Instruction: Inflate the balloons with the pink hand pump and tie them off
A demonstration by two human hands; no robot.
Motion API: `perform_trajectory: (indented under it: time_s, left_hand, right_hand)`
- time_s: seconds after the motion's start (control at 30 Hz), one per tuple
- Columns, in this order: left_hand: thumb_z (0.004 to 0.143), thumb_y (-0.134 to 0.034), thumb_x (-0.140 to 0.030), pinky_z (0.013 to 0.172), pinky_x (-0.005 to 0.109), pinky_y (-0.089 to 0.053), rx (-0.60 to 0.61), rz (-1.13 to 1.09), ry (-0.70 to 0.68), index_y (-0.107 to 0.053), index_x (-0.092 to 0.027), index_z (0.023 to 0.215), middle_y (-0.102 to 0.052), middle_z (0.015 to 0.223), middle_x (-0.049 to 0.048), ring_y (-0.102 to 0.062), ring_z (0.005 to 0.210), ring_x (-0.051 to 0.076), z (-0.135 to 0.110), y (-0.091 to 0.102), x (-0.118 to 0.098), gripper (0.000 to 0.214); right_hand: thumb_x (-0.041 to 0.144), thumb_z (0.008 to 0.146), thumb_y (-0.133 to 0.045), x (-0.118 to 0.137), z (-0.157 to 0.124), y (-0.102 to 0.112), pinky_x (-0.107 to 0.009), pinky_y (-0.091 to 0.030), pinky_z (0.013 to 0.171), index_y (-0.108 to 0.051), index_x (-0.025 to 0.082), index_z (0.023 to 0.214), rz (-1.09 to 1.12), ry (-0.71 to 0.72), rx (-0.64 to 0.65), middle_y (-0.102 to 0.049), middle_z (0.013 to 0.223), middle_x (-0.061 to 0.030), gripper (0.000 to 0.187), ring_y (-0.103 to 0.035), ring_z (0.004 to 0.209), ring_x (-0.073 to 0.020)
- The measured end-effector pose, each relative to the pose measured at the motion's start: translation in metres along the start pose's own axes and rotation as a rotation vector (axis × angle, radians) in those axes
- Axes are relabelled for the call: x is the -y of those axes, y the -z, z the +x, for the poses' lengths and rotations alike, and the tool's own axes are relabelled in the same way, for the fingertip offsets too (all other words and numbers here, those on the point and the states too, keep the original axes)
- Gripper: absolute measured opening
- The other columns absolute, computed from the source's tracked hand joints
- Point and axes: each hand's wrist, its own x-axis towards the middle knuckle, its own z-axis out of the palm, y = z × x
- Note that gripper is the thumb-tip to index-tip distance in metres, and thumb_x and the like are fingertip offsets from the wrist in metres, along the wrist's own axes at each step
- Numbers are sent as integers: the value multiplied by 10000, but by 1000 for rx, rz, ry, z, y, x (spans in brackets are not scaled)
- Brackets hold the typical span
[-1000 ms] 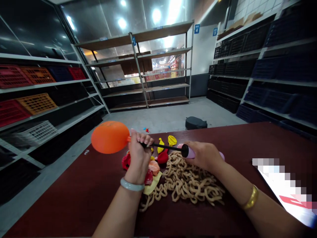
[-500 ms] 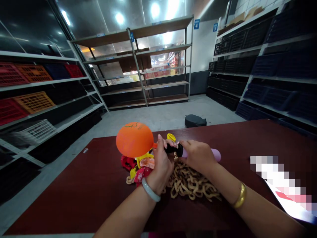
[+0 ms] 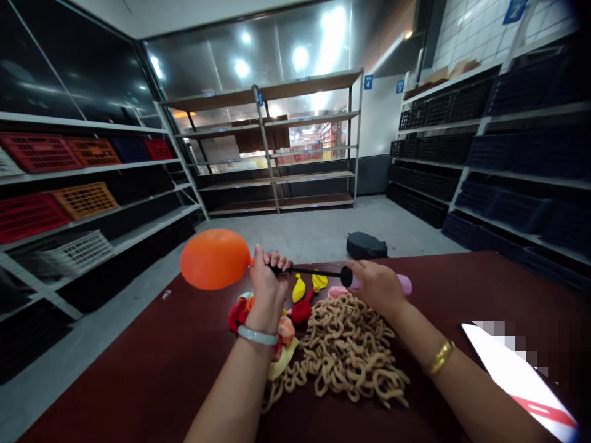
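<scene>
A part-filled orange balloon (image 3: 215,259) sits on the tip of a hand pump. My left hand (image 3: 269,280) is closed round the pump's black end and the balloon's neck. The thin black rod (image 3: 314,271) is drawn out between my hands. My right hand (image 3: 378,286) grips the pink pump barrel (image 3: 401,283), held level over the dark red table (image 3: 138,369). Under the pump lie several flat balloons, yellow (image 3: 299,288), red (image 3: 302,311) and others, beside a tan chain heap (image 3: 351,354).
A white card with a red stripe (image 3: 521,381) lies at the table's right front. On the grey floor beyond the table sits a black bag (image 3: 366,245). Shelving with red, orange and white crates (image 3: 78,200) stands left, dark crates right.
My hands had come together half a second ago with the rod pushed in; now they are apart again and the rod is pulled out. The balloon has moved left.
</scene>
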Motion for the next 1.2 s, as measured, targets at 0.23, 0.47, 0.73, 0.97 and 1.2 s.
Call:
perform_trajectory:
  time_s: [0.23,0.47,0.73,0.97,1.2]
  left_hand:
    - [835,-576,-462,442,238,-283,-2,-42,71,-329,-178,563,-314,458,-58,-330,400,80,-25,15,46,464]
    - [844,-534,-511,522,263,-372,66,21,210,-372,-173,561,-333,503,-43,-388,468,91,-67,4,82,469]
    - [862,-525,-474,469,253,-308,64,117,127,-327,-178,541,-294,466,-45,-350,428,91,-48,-3,50,480]
    - [924,-442,-346,447,247,-249,36,68,23,-236,-182,562,-242,453,-51,-274,410,87,-21,5,-2,448]
    - [877,-514,-442,452,230,-274,49,36,56,-280,-180,567,-255,477,-62,-297,417,70,-37,8,37,468]
  right_hand:
    - [387,759,-605,-15,-16,-11,-315,-357,695,-595,183,1118,11,9,46,-641,938,-74,413,-582,829,-220]
    - [382,760,-595,23,-24,-7,-307,-308,645,-587,217,1113,102,37,50,-637,867,-42,390,-565,755,-197]
    - [490,791,-546,14,-20,-10,-302,-305,635,-575,197,1127,153,49,8,-657,883,-57,447,-576,784,-202]
    - [496,799,-529,-12,-18,-16,-306,-317,657,-585,158,1116,91,63,-43,-660,903,-84,466,-577,791,-213]
    - [458,795,-536,-2,-23,-7,-308,-279,626,-589,182,1091,13,28,18,-648,872,-75,408,-563,768,-214]
